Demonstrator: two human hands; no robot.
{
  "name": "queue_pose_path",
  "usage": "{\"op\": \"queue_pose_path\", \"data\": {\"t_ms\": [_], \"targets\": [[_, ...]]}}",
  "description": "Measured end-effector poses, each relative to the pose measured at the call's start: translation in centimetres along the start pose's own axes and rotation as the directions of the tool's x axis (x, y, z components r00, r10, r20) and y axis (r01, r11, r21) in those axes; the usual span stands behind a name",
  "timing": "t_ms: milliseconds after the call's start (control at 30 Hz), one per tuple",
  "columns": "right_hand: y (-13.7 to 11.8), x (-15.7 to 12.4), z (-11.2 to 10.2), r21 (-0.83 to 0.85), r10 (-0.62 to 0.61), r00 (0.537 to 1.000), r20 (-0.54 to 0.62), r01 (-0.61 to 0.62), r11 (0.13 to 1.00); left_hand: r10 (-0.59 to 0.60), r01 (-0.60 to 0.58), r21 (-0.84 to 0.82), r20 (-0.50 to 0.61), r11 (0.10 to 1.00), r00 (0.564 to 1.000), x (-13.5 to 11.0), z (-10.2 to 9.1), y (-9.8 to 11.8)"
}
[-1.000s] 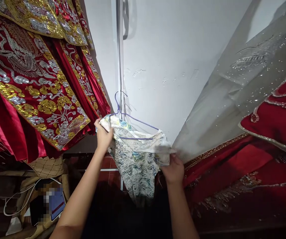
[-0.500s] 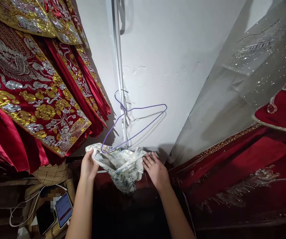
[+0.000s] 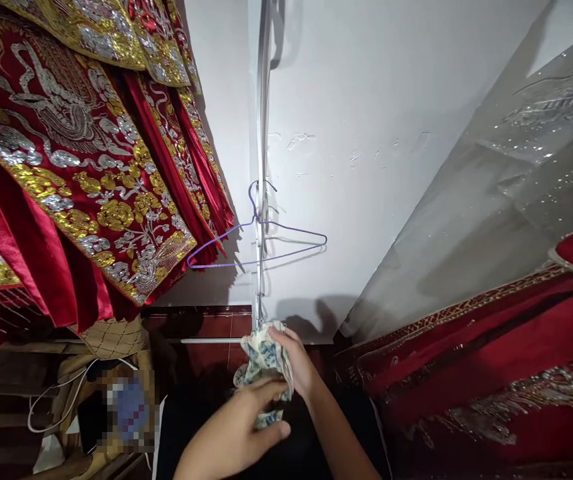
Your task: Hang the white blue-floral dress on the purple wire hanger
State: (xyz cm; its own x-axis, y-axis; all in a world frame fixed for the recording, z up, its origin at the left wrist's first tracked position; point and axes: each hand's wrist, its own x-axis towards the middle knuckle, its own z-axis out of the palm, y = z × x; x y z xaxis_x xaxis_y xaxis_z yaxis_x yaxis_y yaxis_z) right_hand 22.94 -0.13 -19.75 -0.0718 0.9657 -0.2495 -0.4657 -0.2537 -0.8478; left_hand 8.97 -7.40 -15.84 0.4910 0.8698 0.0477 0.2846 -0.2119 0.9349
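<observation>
A white garment with a blue-green floral print (image 3: 261, 350) hangs bunched up low in the middle of the view; its exact kind does not show. My right hand (image 3: 299, 363) grips its upper right edge, fingers partly behind the cloth. Across the front of the fabric reaches my left hand (image 3: 239, 423), its thumb spread away from the fingers, palm side against or close to the cloth. Beyond both hands, a bare purple hanger (image 3: 286, 255) hangs on a white metal pole (image 3: 261, 120), apart from the garment.
Red costumes with gold and silver sequins (image 3: 116, 213) hang on the left. A sheer glittering white fabric (image 3: 466, 220) and a red beaded garment (image 3: 516, 347) line the right. At lower left, a wooden seat (image 3: 96, 460) carries a white cable (image 3: 41, 427) and a blurred-out item.
The garment was stretched between both hands and is now gathered closer to me. My left hand has moved right and down across it. The hanger's tilt has levelled out.
</observation>
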Motion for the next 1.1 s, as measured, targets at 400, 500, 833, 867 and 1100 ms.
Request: {"op": "queue_pose_path", "data": {"t_ms": [400,500,833,867,1100], "targets": [[-15.8,-2.1,0.2,-0.684,0.253,0.681,0.687,0.491,0.539,0.16,-0.204,0.223,0.198,0.953,0.967,3.1,-4.3,0.0],[-17.5,-0.6,-0.1,-0.757,-0.26,0.858,0.443,0.514,0.405,0.135,-0.163,0.356,0.103,0.92,0.985,3.0,-5.8,0.3],[-12.6,6.9,-0.4,-0.948,-0.443,0.864,0.238,0.307,0.09,-0.07,0.072,0.645,-0.028,0.76,0.997,1.2,-9.9,0.4],[-12.9,7.0,-1.0,-0.955,-0.454,0.863,0.221,0.287,0.08,-0.098,0.099,0.673,-0.039,0.733,0.994,1.3,-10.5,-0.3],[-16.5,6.4,-4.3,-0.975,-0.54,0.829,0.144,0.212,0.066,-0.012,0.078,0.679,-0.101,0.73,0.995,5.4,-17.1,-2.1]]}}
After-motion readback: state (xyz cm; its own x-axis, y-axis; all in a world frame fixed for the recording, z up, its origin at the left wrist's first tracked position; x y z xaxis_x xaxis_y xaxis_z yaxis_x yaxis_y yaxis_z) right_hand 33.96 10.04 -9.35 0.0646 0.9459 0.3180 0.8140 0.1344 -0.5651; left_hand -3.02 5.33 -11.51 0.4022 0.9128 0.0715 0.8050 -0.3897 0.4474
